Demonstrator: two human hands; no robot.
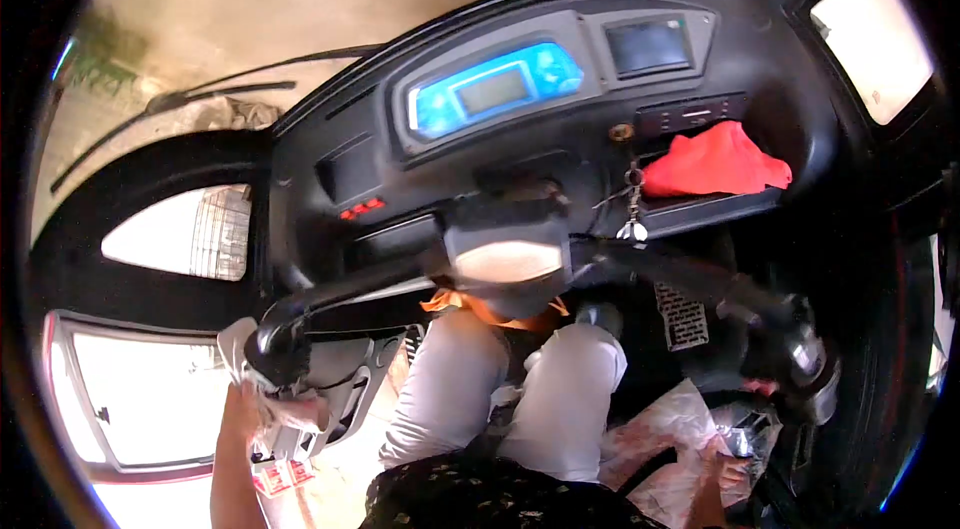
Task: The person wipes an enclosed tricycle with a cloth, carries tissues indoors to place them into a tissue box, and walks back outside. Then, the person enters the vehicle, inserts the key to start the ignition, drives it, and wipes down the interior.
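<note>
My left hand (247, 412) is closed on a pale cloth (236, 347) at the left end of the handlebar (350, 291). Part of the cloth sticks up beside the black left grip (277, 349), and a pinkish fold hangs below it. Low on the right, my right hand (728, 474) lies among crumpled plastic bags (655, 429) beside my leg. Its fingers look curled, but what they hold, if anything, is not clear. The right grip (808, 354) has no hand on it.
Ahead is a black dashboard with a lit blue display (495, 91) and a small dark screen (648, 47). Keys (632, 204) hang beside a red cloth (715, 164) on the shelf. An open door (140, 399) stands at the left; my legs (450, 389) are under the handlebar.
</note>
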